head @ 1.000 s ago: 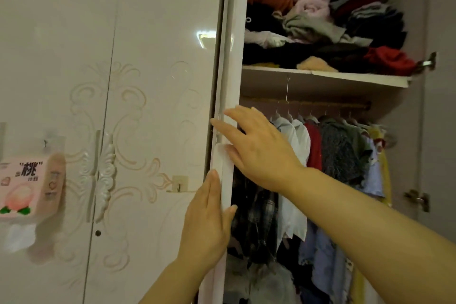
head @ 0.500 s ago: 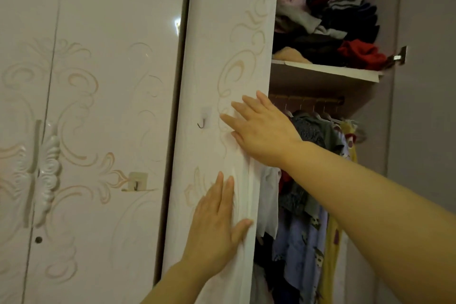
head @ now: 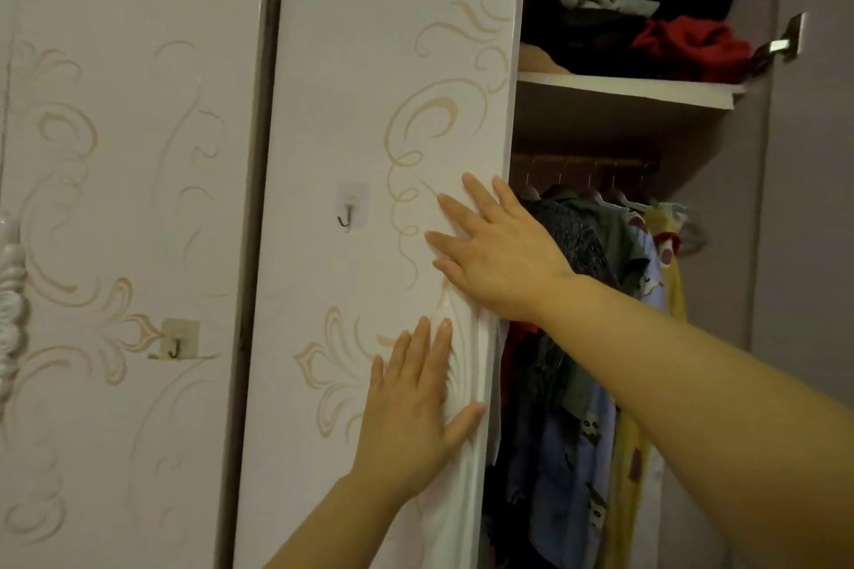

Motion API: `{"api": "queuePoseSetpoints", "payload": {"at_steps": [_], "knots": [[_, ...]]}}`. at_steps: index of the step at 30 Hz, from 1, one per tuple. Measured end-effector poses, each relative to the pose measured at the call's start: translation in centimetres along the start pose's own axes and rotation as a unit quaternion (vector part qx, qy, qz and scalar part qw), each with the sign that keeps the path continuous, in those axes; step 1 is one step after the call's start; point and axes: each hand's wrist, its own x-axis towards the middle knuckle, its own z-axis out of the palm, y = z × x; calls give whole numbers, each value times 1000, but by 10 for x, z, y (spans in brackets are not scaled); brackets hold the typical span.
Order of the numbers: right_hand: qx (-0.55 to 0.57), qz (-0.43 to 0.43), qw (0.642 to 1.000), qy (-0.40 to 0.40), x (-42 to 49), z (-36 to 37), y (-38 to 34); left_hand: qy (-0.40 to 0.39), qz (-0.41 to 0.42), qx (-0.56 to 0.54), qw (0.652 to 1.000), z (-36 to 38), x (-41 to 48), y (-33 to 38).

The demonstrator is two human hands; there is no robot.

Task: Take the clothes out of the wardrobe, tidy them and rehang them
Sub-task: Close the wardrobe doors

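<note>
A white wardrobe door (head: pixel 369 106) with gold swirls stands partly swung across the opening. My left hand (head: pixel 416 407) lies flat on its lower part with fingers spread, thumb by the door's edge. My right hand (head: pixel 494 250) presses flat on the door's right edge higher up, holding nothing. Behind the door, shirts (head: pixel 600 254) hang on hangers from a rail (head: pixel 582 164): dark, green, blue-patterned and yellow ones. Folded and crumpled clothes (head: pixel 647 5) are piled on the upper shelf (head: pixel 624 90).
Two small stick-on hooks sit on the doors, one (head: pixel 351 210) near my right hand, another (head: pixel 178 340) on the closed left door (head: pixel 129 152). A carved white handle (head: pixel 11 314) is at the far left. The other open door (head: pixel 813 199) with a hinge (head: pixel 785 44) stands at right.
The door has swung across the opening, from edge-on to face-on, covering more of the hanging clothes. Both hands have gone from its edge to lying flat on its face.
</note>
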Motion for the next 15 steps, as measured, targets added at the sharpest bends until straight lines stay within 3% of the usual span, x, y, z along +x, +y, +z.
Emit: {"api": "queuePoseSetpoints", "payload": {"at_steps": [6, 15], "knots": [[14, 22, 1000, 10, 2, 47, 18, 2, 66, 75, 995, 36, 26, -13], [24, 86, 996, 6, 11, 107, 20, 89, 194, 83, 973, 93, 72, -56]]}}
